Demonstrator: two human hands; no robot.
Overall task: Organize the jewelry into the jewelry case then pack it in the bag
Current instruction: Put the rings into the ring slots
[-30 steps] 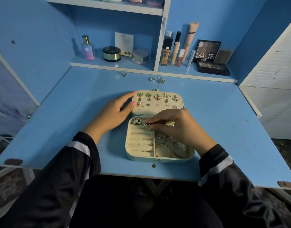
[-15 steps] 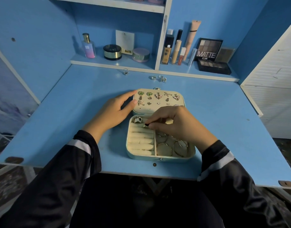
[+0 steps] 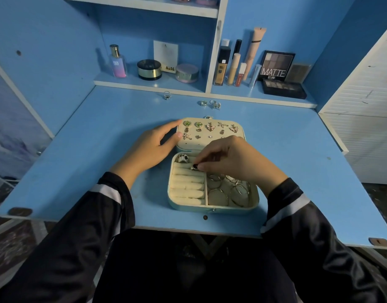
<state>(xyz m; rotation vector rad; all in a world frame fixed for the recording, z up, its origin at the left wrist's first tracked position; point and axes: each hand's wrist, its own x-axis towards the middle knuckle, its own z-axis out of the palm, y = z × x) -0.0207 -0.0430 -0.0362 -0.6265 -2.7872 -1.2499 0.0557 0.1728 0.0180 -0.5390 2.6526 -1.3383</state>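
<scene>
A cream jewelry case [image 3: 212,208] lies open on the blue desk, its lid flat behind with several earrings [image 3: 210,127] pinned to it. My right hand [image 3: 234,160] pinches a dark-stoned ring [image 3: 194,166] and holds it at the top ring rolls [image 3: 187,182]. A white patterned ring [image 3: 183,158] sits in the uppermost slot. Several bangles [image 3: 228,190] fill the right compartment. My left hand [image 3: 152,146] rests on the lid's left edge, fingers straight. Three loose rings [image 3: 166,95], [image 3: 203,103], [image 3: 216,104] lie at the back of the desk. No bag is in view.
Behind the desk, a low shelf [image 3: 144,83] holds a perfume bottle [image 3: 118,62], two round compacts, makeup tubes [image 3: 236,66] and eyeshadow palettes [image 3: 280,71]. A white cabinet [image 3: 367,106] stands at the right. The desk's front edge [image 3: 188,228] is close to my lap.
My right hand has shifted slightly over the ring rolls with the dark-stoned ring, bringing it lower onto them. My left hand has stayed on the lid.
</scene>
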